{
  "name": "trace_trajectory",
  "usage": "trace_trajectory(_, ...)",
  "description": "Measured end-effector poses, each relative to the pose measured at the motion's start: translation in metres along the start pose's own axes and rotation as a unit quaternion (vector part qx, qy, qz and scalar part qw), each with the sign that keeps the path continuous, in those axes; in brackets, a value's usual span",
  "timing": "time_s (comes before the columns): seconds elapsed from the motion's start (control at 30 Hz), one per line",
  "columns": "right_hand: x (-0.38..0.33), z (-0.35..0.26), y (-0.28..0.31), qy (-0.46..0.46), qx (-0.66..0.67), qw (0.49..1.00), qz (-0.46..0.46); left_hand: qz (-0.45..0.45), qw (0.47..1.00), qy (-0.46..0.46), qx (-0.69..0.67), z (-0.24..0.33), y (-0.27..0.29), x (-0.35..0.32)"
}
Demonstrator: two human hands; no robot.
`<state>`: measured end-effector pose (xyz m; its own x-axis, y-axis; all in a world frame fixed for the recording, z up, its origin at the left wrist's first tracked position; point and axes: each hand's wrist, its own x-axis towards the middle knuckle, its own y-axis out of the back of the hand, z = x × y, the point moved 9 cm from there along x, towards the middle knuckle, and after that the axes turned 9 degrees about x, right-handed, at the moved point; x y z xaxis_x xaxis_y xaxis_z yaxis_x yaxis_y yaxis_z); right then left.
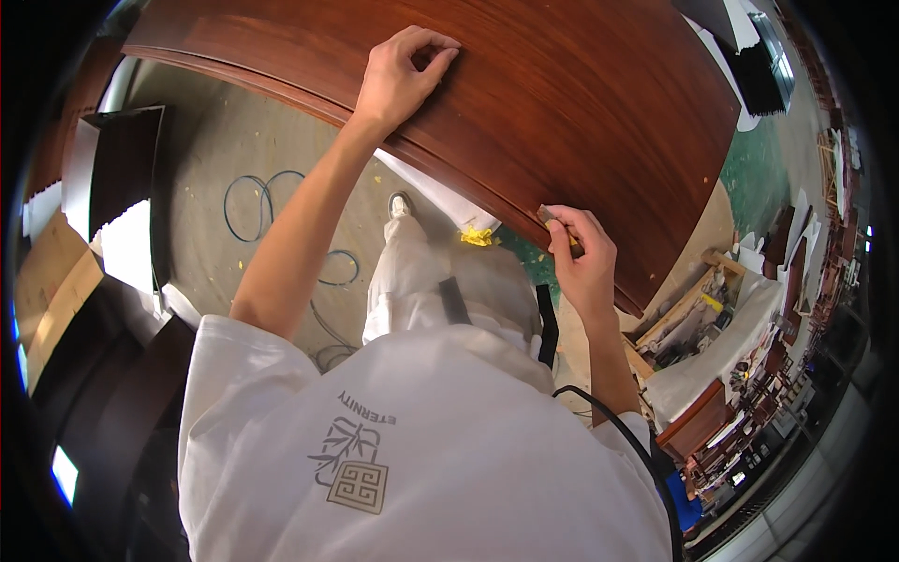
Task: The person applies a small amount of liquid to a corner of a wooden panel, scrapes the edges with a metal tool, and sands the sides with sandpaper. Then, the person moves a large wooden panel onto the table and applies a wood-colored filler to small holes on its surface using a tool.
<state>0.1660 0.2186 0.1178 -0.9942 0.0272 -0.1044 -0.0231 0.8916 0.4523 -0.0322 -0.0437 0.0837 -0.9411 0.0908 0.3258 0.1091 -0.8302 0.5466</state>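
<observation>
A large reddish-brown wooden panel (581, 103) with a glossy finish and a moulded edge lies in front of me. My left hand (401, 77) rests on the panel near its edge, fingers curled against the surface, holding nothing that I can see. My right hand (582, 258) is closed on a small grey sanding block (547, 215), pressed against the panel's near edge. A white cloth with a yellow scrap (476, 234) hangs below the panel's edge between my hands.
A blue cable (253, 201) loops on the concrete floor under the panel. Dark wooden panels (122, 169) lean at the left. Stacked wooden furniture parts and cloth-covered items (740, 356) crowd the right side. A black cord (609, 421) runs over my right shoulder.
</observation>
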Motion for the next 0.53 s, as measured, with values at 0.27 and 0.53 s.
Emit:
trace_trajectory(0.27,-0.002,-0.017,-0.003,0.181,-0.103,0.978,-0.026,-0.002,1.0,-0.005,0.001,0.001,0.001,0.0)
trace_trajectory(0.53,-0.006,-0.015,-0.01,0.281,-0.157,0.945,-0.055,-0.006,1.0,-0.008,0.006,0.002,0.003,0.0)
